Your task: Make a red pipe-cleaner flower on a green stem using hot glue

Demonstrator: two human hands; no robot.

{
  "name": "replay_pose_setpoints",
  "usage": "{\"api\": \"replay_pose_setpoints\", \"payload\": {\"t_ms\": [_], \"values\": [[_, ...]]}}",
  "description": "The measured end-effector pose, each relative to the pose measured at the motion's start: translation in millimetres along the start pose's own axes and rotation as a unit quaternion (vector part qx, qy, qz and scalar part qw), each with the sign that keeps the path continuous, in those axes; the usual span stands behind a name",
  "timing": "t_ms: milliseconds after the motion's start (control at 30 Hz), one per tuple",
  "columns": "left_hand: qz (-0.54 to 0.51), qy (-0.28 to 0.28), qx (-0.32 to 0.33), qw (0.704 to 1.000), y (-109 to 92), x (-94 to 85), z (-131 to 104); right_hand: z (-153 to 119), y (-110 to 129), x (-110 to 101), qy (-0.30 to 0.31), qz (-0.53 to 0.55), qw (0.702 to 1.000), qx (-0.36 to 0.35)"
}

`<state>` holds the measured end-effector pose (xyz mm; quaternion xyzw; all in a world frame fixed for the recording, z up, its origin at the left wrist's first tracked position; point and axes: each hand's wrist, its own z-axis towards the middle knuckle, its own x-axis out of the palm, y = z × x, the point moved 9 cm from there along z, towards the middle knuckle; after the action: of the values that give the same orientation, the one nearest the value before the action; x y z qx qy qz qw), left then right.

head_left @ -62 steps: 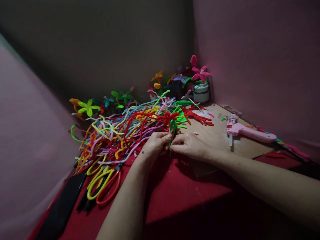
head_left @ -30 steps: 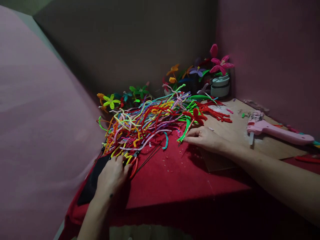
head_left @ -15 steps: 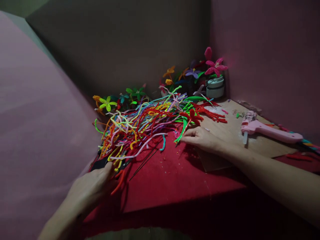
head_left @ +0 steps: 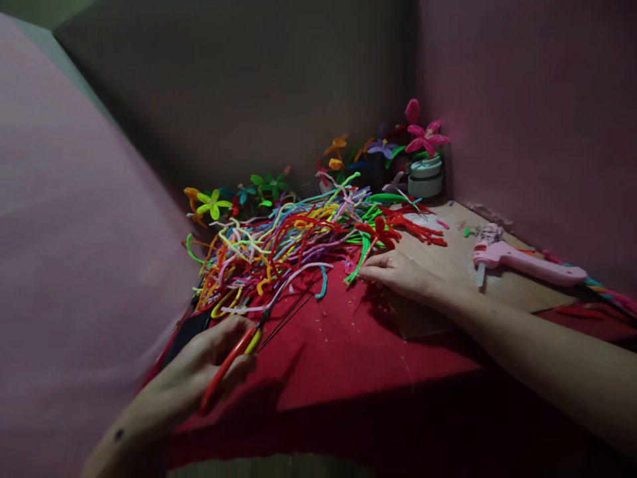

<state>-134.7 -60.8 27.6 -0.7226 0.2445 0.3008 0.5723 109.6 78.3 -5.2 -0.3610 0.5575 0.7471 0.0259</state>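
Note:
My left hand, at the table's front left, is closed on a pair of pliers with red and yellow handles. Their dark jaws point away from me, beside the near edge of the pipe cleaner pile. Between the thumb and fingertips of my right hand is the stem of a red pipe cleaner flower with long green leaves. The flower head stands just above the hand. A loose pink pipe cleaner and thin dark wires lie between the two hands.
A heap of coloured pipe cleaners covers the back left. Finished flowers line the back wall. A pink glue gun rests on a brown board at right. Behind it stands a pale green container. Red cloth covers the table.
My left hand has picked up the pliers from the near edge of the pile and drawn them toward me. My right hand keeps the red flower in nearly the same spot.

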Motion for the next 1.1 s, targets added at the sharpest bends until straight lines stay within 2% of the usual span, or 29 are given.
{"api": "replay_pose_setpoints", "payload": {"t_ms": [33, 100, 167, 267, 367, 667, 800, 900, 1100], "values": [[-0.096, 0.057, -0.009, 0.994, 0, 21.8, 0, -1, 1, -1, -0.003, -0.008, 1.0, 0.002], [-0.254, 0.151, -0.019, 0.955, -8, 61.7, -1, -1, 3, -2, 0.002, -0.012, 1.0, 0.003], [-0.317, 0.205, 0.005, 0.926, -25, 88.9, -3, -1, 4, 0, 0.01, 0.001, 1.0, 0.0], [-0.342, 0.235, 0.02, 0.91, -46, 110.9, -5, 0, 4, 2, 0.017, 0.044, 0.999, -0.003], [-0.34, 0.273, 0.024, 0.899, -58, 125.8, -6, 1, 2, 4, 0.018, 0.06, 0.998, 0.009], [-0.34, 0.287, 0.012, 0.896, -58, 146.7, 7, -1, 2, 2, 0.017, 0.048, 0.999, 0.018], [-0.352, 0.285, 0.017, 0.891, -60, 146.9, 11, -2, 2, 1, 0.018, 0.015, 0.999, 0.035], [-0.361, 0.274, 0.013, 0.891, -59, 145.6, 15, 0, -1, 7, 0.035, 0.103, 0.994, 0.028], [-0.357, 0.274, 0.024, 0.893, -61, 144.0, 20, 2, -6, 11, 0.043, 0.112, 0.992, 0.035]]}}
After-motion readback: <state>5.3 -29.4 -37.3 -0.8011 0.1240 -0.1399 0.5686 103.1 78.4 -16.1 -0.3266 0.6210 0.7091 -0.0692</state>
